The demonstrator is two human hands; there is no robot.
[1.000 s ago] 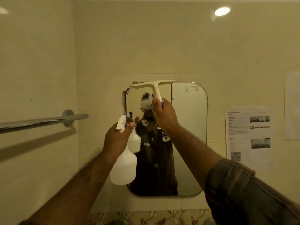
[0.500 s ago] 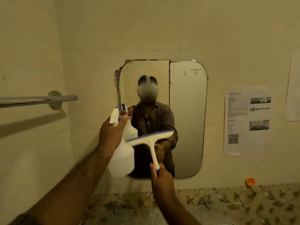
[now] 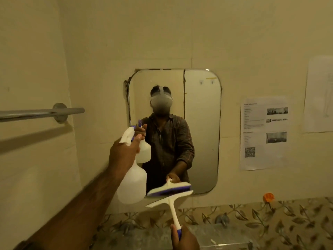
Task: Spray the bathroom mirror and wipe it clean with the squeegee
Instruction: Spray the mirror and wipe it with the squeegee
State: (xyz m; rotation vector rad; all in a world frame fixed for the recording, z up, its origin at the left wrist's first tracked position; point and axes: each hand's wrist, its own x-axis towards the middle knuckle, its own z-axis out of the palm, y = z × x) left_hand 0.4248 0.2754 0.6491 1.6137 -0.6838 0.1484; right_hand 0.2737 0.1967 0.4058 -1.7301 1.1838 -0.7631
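Two hands occupy the foreground. Nearest the viewer, the right hand is closed around the blue-tipped handle of the squeegee, whose white blade lies up and ahead of the knuckles, at or just past the bottom edge of the mirror; whether the rubber touches the glass cannot be told. To the left of that hand and higher, the left hand is clamped on the neck of the spray bottle, index finger near the trigger, nozzle aimed toward the glass, the translucent body hanging below the fist. Beyond both hands, the mirror is fixed to the wall above a leaf-patterned counter. Far left of the left hand projects a towel bar; far right of the right hand hangs a printed notice. Probable risks: a blade leaving the glass tilted would streak the lower margin; runoff may drip onto the counter; a careless trigger squeeze would re-wet glass
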